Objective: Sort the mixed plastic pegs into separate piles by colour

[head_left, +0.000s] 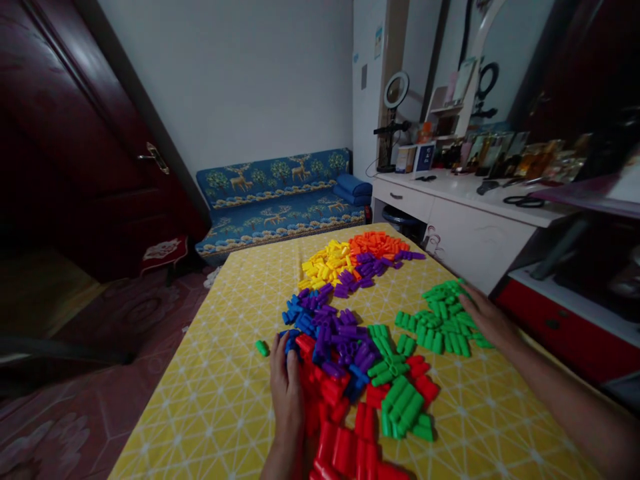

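Note:
My left hand [287, 380] rests at the left edge of a heap, fingers stretched forward and thumb a little apart. Its fingertips touch blue plastic pieces [300, 313], and red pieces [325, 387] lie just right of it. My right hand [484, 315] lies open along the right side of a pile of green tube-like pieces [440, 320], touching its edge. Purple pieces [345, 337] spread through the middle, between the blue ones and a second green group [400, 403]. One loose green piece [261, 347] sits alone left of my left hand.
Yellow pieces [327, 263] and orange pieces [377, 245] are heaped at the far end of the table with a yellow patterned cloth [225, 373]. Behind stands a blue sofa [280, 193]. A white dressing table [475, 207] is to the right, a dark red door [85, 133] to the left.

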Motion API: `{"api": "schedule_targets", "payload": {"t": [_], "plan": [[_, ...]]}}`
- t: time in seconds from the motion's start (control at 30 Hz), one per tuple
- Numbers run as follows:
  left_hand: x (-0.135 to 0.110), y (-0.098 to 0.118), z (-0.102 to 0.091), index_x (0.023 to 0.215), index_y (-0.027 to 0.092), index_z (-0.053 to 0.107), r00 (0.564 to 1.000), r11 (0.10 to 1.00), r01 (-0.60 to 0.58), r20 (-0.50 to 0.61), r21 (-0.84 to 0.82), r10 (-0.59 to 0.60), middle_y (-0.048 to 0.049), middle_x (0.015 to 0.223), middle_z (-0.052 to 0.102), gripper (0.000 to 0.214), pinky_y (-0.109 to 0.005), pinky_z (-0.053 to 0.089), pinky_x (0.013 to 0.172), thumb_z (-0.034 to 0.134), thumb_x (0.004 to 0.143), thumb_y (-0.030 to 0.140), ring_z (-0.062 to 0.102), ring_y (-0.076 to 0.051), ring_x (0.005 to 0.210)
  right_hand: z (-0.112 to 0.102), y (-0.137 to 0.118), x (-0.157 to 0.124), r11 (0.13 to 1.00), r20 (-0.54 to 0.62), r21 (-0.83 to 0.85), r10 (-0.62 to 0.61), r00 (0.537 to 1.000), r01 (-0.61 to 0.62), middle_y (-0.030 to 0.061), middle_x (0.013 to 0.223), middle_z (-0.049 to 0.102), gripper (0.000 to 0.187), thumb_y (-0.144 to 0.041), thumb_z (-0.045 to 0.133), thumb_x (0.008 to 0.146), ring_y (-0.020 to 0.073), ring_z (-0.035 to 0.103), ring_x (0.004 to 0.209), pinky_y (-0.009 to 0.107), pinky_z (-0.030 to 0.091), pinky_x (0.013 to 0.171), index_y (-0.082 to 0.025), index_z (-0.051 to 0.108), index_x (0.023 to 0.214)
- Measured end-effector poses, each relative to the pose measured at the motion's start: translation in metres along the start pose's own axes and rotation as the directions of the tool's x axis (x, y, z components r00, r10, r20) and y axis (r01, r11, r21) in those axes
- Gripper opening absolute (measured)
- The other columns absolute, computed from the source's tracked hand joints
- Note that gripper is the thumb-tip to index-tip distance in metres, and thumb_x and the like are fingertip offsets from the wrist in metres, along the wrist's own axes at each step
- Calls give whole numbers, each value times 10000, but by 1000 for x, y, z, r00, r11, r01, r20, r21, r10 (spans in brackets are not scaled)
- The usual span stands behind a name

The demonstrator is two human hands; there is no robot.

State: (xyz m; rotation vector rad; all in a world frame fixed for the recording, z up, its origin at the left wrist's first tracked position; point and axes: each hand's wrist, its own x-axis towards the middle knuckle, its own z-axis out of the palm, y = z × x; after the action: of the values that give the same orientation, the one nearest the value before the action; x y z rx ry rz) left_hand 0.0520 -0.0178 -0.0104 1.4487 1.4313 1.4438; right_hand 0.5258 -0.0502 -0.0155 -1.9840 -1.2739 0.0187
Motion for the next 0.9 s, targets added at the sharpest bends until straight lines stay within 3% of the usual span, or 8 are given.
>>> {"api": "schedule_targets", "payload": {"t": [0.17, 0.4, 0.5, 0.67, 0.73, 0.8, 0.83, 0.9], "plan": [[-1, 0, 1, 1308, 210, 553, 1000, 999, 28, -1, 35, -28, -96, 1473, 457, 522, -448, 222, 1193, 423, 928, 544, 311, -273, 1430, 12, -33, -26, 994, 115, 97, -69, 991, 57, 99, 1416, 528, 588, -607, 364, 886, 264, 478, 1324, 440, 356, 1137, -226, 564, 1288], [0, 4, 4, 1318, 209, 529, 999, 998, 19, 39, 62, -22, -98, 1465, 462, 501, -450, 244, 1184, 412, 944, 522, 315, -263, 1428, 50, -125, -59, 968, 251, 173, -221, 942, 181, 81, 1451, 488, 536, -562, 433, 906, 259, 422, 1363, 479, 322, 1149, -250, 537, 1328], [0, 5, 4, 1324, 212, 525, 999, 998, 27, 37, 52, -29, -96, 1479, 453, 503, -443, 232, 1191, 402, 948, 524, 318, -254, 1430, 76, -180, -63, 959, 350, 249, -218, 911, 133, 86, 1444, 498, 544, -543, 448, 908, 261, 432, 1358, 488, 327, 1138, -254, 504, 1365], [0, 4, 0, 1378, 195, 485, 996, 997, 64, 57, -37, -62, -102, 1491, 452, 582, -418, 246, 1191, 406, 936, 564, 352, -242, 1418, 110, -266, -64, 927, 533, 369, -154, 832, -65, 124, 1490, 434, 669, -567, 494, 880, 269, 368, 1402, 466, 298, 1150, -194, 425, 1431], [2, 6, -2, 1389, 179, 480, 994, 993, 79, 78, -89, -72, -114, 1479, 470, 625, -426, 274, 1180, 405, 926, 591, 382, -253, 1402, 107, -289, -71, 876, 601, 470, -228, 766, -108, 121, 1495, 429, 706, -603, 491, 879, 263, 383, 1394, 450, 316, 1142, -196, 397, 1449], [5, 8, -6, 1379, 169, 498, 988, 986, 97, 133, -134, -79, -119, 1456, 500, 639, -433, 304, 1167, 397, 923, 605, 413, -259, 1384, 91, -301, -83, 815, 617, 570, -345, 707, -100, 99, 1493, 438, 708, -619, 479, 886, 250, 417, 1373, 437, 342, 1132, -221, 378, 1463], [5, 10, -8, 1368, 168, 515, 982, 984, 102, 170, -148, -77, -119, 1441, 517, 634, -435, 313, 1163, 390, 926, 605, 425, -259, 1377, 79, -302, -91, 798, 604, 599, -391, 694, -72, 83, 1496, 436, 695, -614, 473, 893, 245, 420, 1371, 437, 343, 1134, -236, 374, 1467], [3, 12, -14, 1332, 183, 560, 972, 985, 93, 228, -146, -58, -112, 1415, 547, 605, -442, 313, 1164, 390, 928, 600, 438, -256, 1369, 48, -290, -111, 806, 544, 589, -445, 711, 53, 45, 1518, 407, 663, -588, 486, 898, 250, 386, 1393, 460, 321, 1151, -285, 368, 1475]]}}
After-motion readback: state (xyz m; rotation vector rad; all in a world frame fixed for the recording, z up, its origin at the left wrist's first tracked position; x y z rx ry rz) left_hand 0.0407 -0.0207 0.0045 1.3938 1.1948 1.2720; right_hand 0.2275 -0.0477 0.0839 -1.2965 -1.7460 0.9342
